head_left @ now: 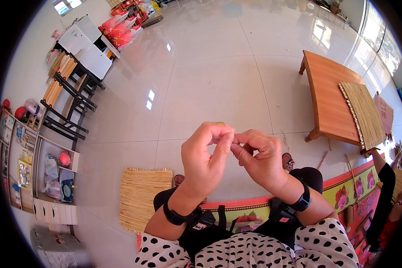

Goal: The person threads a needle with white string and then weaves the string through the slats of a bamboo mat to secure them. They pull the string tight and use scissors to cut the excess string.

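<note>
My left hand (206, 154) and my right hand (264, 160) are raised in front of me over the tiled floor, with their fingertips meeting. Thumb and forefinger are pinched together on each. Whatever lies between the fingertips is too small to make out. A gold-coloured ring shows on a finger of my left hand, and a black band (303, 199) circles my right wrist. Below and left of my hands, a mat of straw-coloured stalks (145, 198) lies flat on the floor beside my leg.
To the right stands a low wooden table (328, 91) bearing another stalk mat (364, 115) and a cardboard piece (383, 112). Another person's arm (380, 165) reaches to that table. Folded black-framed furniture (69, 100) and shelves (53, 183) line the left wall. A flowered cloth (362, 187) lies behind me.
</note>
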